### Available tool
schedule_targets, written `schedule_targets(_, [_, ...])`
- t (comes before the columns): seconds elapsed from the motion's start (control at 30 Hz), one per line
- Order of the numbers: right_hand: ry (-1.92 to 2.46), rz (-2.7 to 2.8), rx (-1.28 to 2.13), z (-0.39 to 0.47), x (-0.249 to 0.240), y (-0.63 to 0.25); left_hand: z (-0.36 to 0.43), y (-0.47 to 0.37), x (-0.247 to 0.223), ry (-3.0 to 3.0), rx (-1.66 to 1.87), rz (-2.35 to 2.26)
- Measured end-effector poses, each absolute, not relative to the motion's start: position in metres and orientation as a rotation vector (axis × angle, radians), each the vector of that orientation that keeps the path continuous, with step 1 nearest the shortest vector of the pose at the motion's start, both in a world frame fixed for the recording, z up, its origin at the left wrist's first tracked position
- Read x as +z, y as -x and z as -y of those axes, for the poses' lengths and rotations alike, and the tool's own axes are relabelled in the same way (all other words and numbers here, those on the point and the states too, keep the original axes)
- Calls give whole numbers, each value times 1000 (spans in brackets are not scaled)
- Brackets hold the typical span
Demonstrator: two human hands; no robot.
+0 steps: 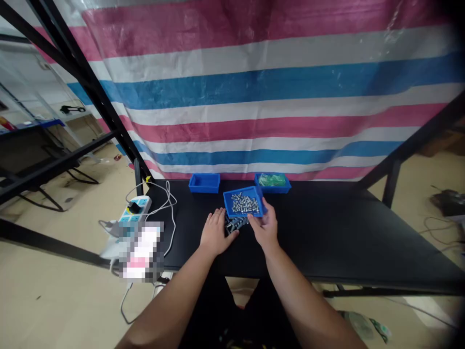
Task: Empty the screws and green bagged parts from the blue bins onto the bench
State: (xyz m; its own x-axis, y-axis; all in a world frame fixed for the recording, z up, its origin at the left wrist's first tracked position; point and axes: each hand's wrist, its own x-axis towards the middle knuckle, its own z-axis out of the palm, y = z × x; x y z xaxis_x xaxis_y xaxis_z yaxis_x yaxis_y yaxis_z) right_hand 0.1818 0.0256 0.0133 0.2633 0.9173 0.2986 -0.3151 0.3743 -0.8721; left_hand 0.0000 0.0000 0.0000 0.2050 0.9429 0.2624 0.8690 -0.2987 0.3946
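My right hand point(265, 227) grips the right side of a blue tray point(227, 200) that holds many small silver screws point(245, 203). The tray is tilted toward me above the black table. Under its near edge lies a pile of larger dark screws point(235, 223) on the tabletop. My left hand point(215, 231) rests palm down at the left of that pile, fingers stretched forward and thumb out beside the screws.
Behind stand a blue tray point(204, 183) with nothing visible in it and another blue tray point(285, 188) with green packets point(272, 180). At the left are a power strip point(136, 208), white cables and a blurred screen point(141, 252). Black frame posts flank the table point(327, 232).
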Motion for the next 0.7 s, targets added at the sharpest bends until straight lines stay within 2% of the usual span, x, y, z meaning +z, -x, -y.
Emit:
schedule_targets(0.5, [833, 1076, 942, -14, 17, -179, 0, 0, 1, -2332, 624, -1783])
schedule_targets(0.7, [856, 1353, 679, -19, 3, -183, 0, -1, 1, -2339, 620, -1799])
